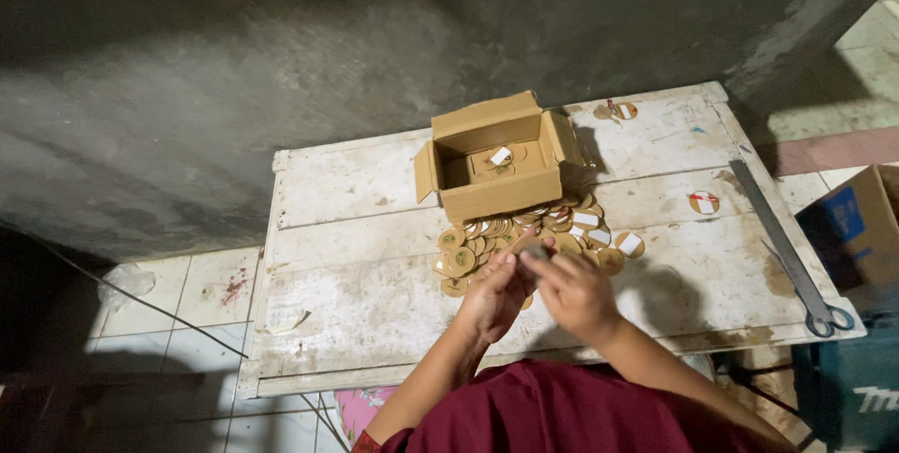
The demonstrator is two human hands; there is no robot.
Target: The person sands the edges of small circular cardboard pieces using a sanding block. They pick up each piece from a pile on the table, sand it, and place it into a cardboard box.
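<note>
While both your hands pinch one round brown disc [534, 249] between them, left hand [493, 296] and right hand [573, 290] touching: risk of disc slipping into disc pile [524, 233] just beyond fingers, below cardboard box [494, 155]; pile near, knock scatters it across table [356, 294].

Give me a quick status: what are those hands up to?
Left hand and right hand together pinch one round disc. Disc pile beside open cardboard box. Nothing in the way.

Both hands together, forearms angled inward.
Left hand [492, 294] and right hand [573, 289] nearly touching, fingers [524, 239] curled, pinching.
</note>
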